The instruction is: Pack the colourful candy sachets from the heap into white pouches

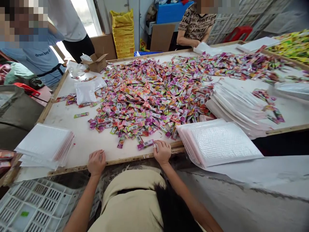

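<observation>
A large heap of small purple, pink and green packets (145, 93) covers the middle of the white table (58, 116). My left hand (96, 162) rests at the table's near edge with its fingers curled; what it holds, if anything, is hidden. Further right, my right hand (162, 152) is at the wooden edge, fingers bent and closed, with something small and pale at the fingertips. Its fingers are beside a purple packet (145, 144) at the front of the heap. White bubble mailers (45, 141) are stacked left of my left hand, and another stack (222, 141) lies right of my right hand.
More white mailers (238, 108) fan out at the right. A small open carton (97, 62) and a filled white pouch (85, 92) are at the back left. People stand at the left, and a person in a patterned shirt (196, 24) is across the table. Yellow packets (292, 45) lie far right.
</observation>
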Demonstrator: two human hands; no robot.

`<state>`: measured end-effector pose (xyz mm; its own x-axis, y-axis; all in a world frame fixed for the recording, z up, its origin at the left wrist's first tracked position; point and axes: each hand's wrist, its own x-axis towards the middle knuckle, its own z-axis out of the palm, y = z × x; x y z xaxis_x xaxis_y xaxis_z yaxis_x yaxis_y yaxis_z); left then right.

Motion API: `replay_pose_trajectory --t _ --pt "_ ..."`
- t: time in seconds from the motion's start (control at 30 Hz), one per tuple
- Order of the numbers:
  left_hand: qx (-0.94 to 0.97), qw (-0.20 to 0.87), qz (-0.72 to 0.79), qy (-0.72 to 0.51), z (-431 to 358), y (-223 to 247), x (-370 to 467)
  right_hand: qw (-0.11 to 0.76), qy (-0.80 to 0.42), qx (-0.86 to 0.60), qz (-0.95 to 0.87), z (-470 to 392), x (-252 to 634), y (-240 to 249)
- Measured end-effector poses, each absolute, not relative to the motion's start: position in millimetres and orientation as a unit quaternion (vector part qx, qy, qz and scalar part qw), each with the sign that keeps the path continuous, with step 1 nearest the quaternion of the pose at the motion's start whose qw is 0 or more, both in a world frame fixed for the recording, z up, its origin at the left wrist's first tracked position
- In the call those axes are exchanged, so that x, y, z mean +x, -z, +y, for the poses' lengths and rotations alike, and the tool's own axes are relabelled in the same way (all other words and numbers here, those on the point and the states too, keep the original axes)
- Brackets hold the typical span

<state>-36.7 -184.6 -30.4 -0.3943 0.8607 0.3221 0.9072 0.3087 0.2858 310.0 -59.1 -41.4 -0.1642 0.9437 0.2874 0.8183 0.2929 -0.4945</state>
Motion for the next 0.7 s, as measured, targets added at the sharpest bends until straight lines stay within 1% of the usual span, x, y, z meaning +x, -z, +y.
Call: replay_pose_trajectory --t 0.2,0.33,0.43,0.5,0.6,0.7 --pt "-0.552 0.042 -0.809 0.2 -184 32 -38 0.284 -0.09 -0.582 -0.757 -57 310 43" --pt "-0.53 0.026 -0.827 0.185 -187 28 -31 0.271 -0.061 -0.57 -0.773 -62 313 44" --pt "-0.525 -0.004 -0.834 0.169 -191 22 -21 0.271 -0.021 -0.552 -0.789 -65 322 52" --pt "-0.53 -0.002 -0.831 0.17 -192 22 -18 0.281 0.002 -0.549 -0.787 -62 327 63" --pt "-0.529 0.009 -0.828 0.186 -193 25 -17 0.303 -0.014 -0.56 -0.771 -57 328 76" --pt "-0.523 0.014 -0.828 0.202 -195 27 -15 0.33 -0.046 -0.577 -0.746 -59 326 73"
